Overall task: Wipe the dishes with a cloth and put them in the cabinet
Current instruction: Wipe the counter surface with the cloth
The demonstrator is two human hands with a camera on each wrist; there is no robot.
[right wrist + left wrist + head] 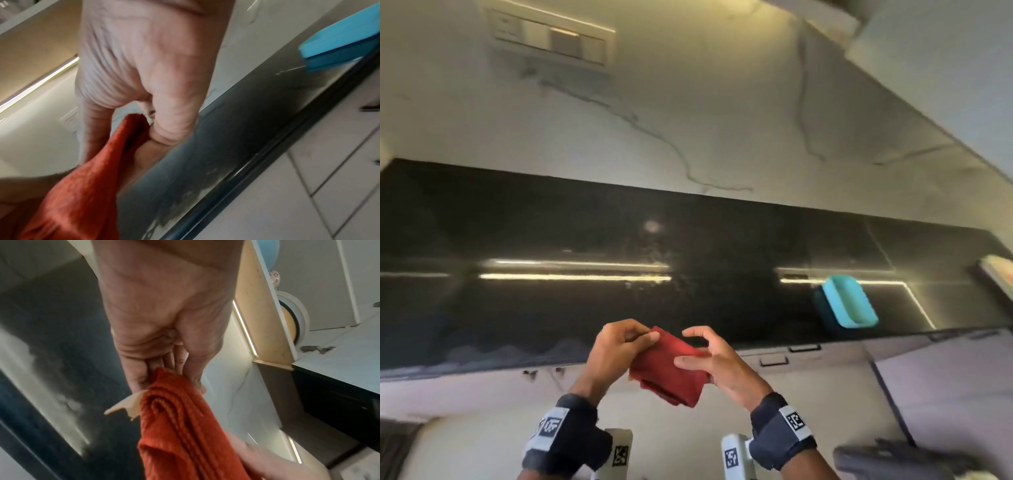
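— What is seen from the head view?
— A folded red cloth [671, 368] is held in the air in front of the black table [585, 291], between both hands. One corner is pinched by the left hand [616, 353]; the opposite edge is gripped by the right hand [714, 363], thumb on top. A blue container [847, 305] is seen lying on the table, well to the right.

— And from the left wrist?
— The cloth [180, 426] is shown pinched between the thumb and curled fingers [141, 374] of the left hand [164, 321], its folds hanging away from them.

— From the right wrist?
— The cloth [86, 186] is seen clamped between thumb and fingers [170, 129] of the right hand [144, 65], above the table edge [236, 146], with the blue container [339, 43] well apart.
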